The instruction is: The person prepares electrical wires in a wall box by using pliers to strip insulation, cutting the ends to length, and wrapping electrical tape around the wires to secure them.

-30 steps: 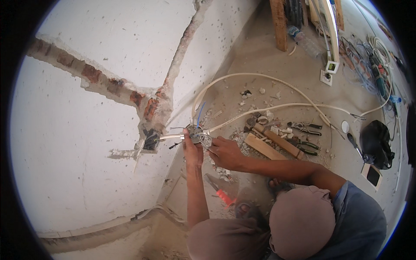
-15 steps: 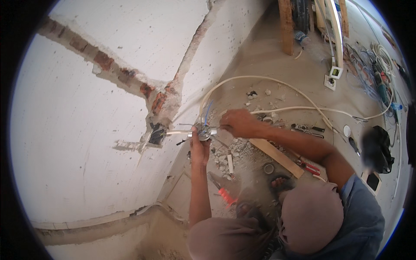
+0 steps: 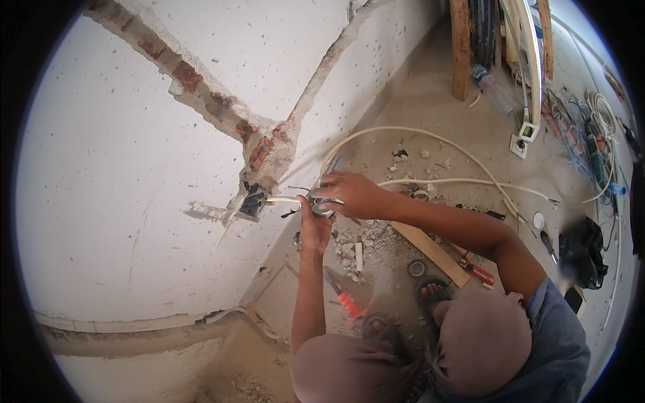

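My left hand (image 3: 314,232) is closed around a small, round, pale electrical fitting (image 3: 327,205), thumb on the wall side. Over the same fitting, the fingers of my right hand (image 3: 359,193) curl inward and grip it from the other side, covering most of it. A white cable (image 3: 282,199) runs to it from a black-lined hole (image 3: 252,203) in the wall. Behind my right hand a blue wire (image 3: 336,162) sticks up beside the thick cream cable (image 3: 410,130), which arches over the floor. The wire ends between my fingers are hidden.
Rubble (image 3: 376,243) covers the floor below my hands, beside a wooden plank (image 3: 433,254). A knife with an orange-red handle (image 3: 351,306), a tape roll (image 3: 416,268), a red-handled tool (image 3: 480,272) and a black bag (image 3: 583,252) lie around. Planks (image 3: 461,50) stand at the back.
My right hand has moved left, from beside the fitting onto it, and now covers much of it. My left hand still holds the fitting. The whole view has shifted slightly.
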A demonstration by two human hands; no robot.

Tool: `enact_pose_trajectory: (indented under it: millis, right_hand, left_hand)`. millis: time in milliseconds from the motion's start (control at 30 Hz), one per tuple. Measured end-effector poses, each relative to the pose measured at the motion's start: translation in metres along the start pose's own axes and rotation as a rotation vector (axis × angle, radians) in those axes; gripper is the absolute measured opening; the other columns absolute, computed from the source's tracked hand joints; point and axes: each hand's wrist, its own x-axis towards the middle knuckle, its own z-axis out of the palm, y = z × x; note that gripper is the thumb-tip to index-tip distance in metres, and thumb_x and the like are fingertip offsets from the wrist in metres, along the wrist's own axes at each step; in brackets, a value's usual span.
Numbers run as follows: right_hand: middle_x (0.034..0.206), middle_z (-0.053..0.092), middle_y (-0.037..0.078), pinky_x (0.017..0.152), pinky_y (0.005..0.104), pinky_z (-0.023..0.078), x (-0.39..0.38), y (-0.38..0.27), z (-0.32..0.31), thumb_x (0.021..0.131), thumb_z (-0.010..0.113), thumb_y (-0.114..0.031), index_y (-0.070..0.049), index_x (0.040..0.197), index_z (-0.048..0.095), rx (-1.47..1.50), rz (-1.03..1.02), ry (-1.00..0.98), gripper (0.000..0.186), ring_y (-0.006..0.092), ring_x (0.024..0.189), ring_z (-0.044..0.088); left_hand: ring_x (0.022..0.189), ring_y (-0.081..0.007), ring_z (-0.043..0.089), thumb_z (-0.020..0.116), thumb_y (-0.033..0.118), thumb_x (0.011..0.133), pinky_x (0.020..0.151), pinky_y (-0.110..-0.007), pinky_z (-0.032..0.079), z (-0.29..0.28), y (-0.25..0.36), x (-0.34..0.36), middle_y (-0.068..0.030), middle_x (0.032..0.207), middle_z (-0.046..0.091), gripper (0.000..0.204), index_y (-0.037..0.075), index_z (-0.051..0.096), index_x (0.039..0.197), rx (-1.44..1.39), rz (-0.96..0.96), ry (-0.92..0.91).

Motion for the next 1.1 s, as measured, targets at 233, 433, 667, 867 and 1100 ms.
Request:
enact_pose_trajectory:
  millis: [233,433,667,867,1100]
  right_hand:
    - [0.093,0.058,0.011,0.086,0.0442,0.05,-0.022,0.014,0.023,0.075,0.063,-0.002,-0.005,0.084,0.061,-0.083,-0.137,-0.033,0.009,0.033,0.097,0.059]
    - [0.099,0.06,0.013,0.092,0.0431,0.048,-0.024,0.027,0.025,0.077,0.064,-0.003,-0.003,0.088,0.063,-0.073,-0.15,-0.098,0.011,0.0336,0.103,0.058]
    - [0.12,0.065,0.01,0.101,0.0459,0.045,-0.028,0.021,-0.003,0.086,0.071,-0.016,-0.009,0.115,0.071,-0.061,0.01,-0.036,0.029,0.0315,0.118,0.057]
    - [0.121,0.065,0.008,0.104,0.0466,0.041,0.005,0.028,-0.017,0.089,0.067,-0.018,-0.011,0.116,0.072,-0.246,-0.212,-0.001,0.028,0.0276,0.12,0.056]
    - [0.088,0.065,0.003,0.091,0.0407,0.045,0.019,0.047,-0.006,0.078,0.065,-0.012,-0.011,0.099,0.073,-0.363,-0.337,-0.228,0.023,0.0243,0.095,0.059]
  left_hand:
    - [0.12,-0.017,0.059,0.039,0.057,0.105,0.1,-0.038,0.047,-0.001,0.0,-0.002,-0.0042,0.13,0.062,0.058,0.01,0.05,0.138,-0.034,0.019,0.075]
    - [0.106,-0.0141,0.063,0.055,0.033,0.105,0.093,-0.034,0.049,-0.014,-0.012,0.004,-0.0037,0.12,0.065,0.031,0.011,0.056,0.128,0.019,0.076,0.053]
    - [0.111,-0.0164,0.063,0.061,0.023,0.103,0.095,-0.036,0.052,-0.018,-0.024,0.001,-0.0076,0.123,0.064,0.032,0.007,0.053,0.13,0.043,0.208,0.086]
    - [0.106,-0.0133,0.062,0.06,0.024,0.104,0.087,-0.037,0.053,-0.013,-0.027,0.001,-0.0038,0.119,0.062,0.038,0.009,0.047,0.136,0.109,0.255,0.14]
    - [0.09,-0.0097,0.062,0.061,0.029,0.103,0.074,-0.029,0.05,-0.018,-0.028,-0.004,-0.0005,0.106,0.067,0.025,0.01,0.057,0.119,0.13,0.243,0.165]
